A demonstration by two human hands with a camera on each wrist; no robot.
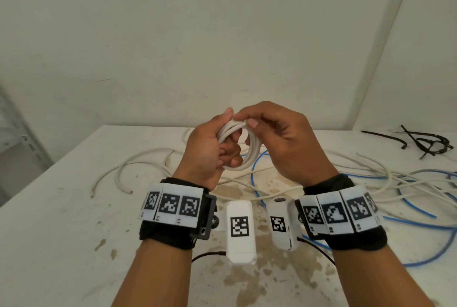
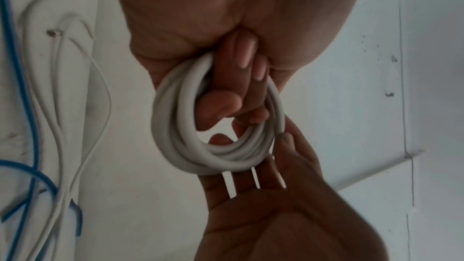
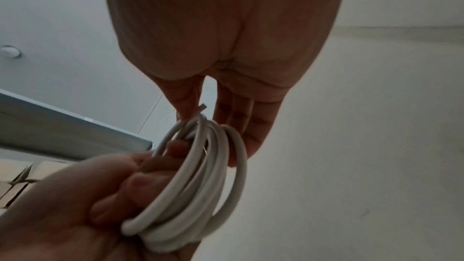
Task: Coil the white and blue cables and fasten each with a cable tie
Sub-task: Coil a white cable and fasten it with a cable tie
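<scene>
The white cable coil is held up above the tabletop, left hand curled through its ring, right hand pinching its top; the cable ties lie by the far right corner, nearer the right hand; only the right wrist view shows the cut end sticking up

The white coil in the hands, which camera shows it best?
The left wrist view: the white coil shows whole, loops distinct, left hand gripping it. The right wrist view shows it edge-on; the head view shows it small, partly hidden by fingers.
</scene>
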